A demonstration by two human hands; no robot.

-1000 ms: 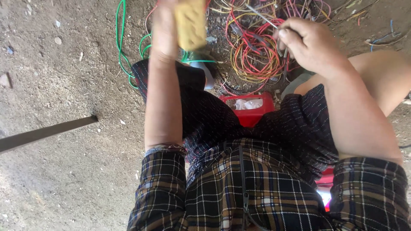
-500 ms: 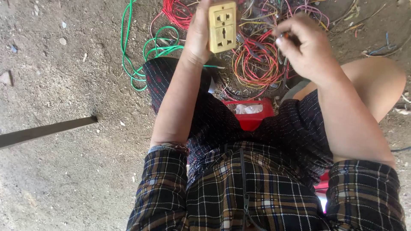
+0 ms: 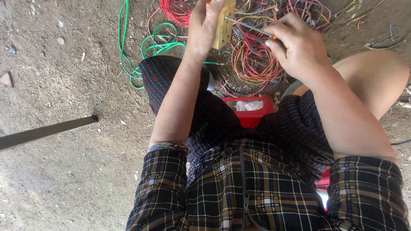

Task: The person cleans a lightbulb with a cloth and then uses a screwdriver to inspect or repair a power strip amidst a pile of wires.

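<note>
Fingers of the left hand (image 3: 205, 28) are wrapped tightly around a pale yellow rectangular plastic socket block (image 3: 223, 23), which is held upright above a tangle of red, orange and pink insulated wires (image 3: 257, 64). A thin metal screwdriver with an orange-tipped handle (image 3: 250, 29) is pinched in the closed grip of the right hand (image 3: 297, 47); its shaft runs leftward from that grip and its tip is set against the side of the socket block. Just below and to the left of the left grip, loops of green insulated wire (image 3: 128, 51) are spread on the dusty concrete floor (image 3: 64, 128). Nearer the body than both grips, between the knees, a small red plastic tray (image 3: 250, 113) with white scraps inside is seen. Far to the left of the left grip, a dark flat metal bar (image 3: 47, 131) is laid on the floor.
</note>
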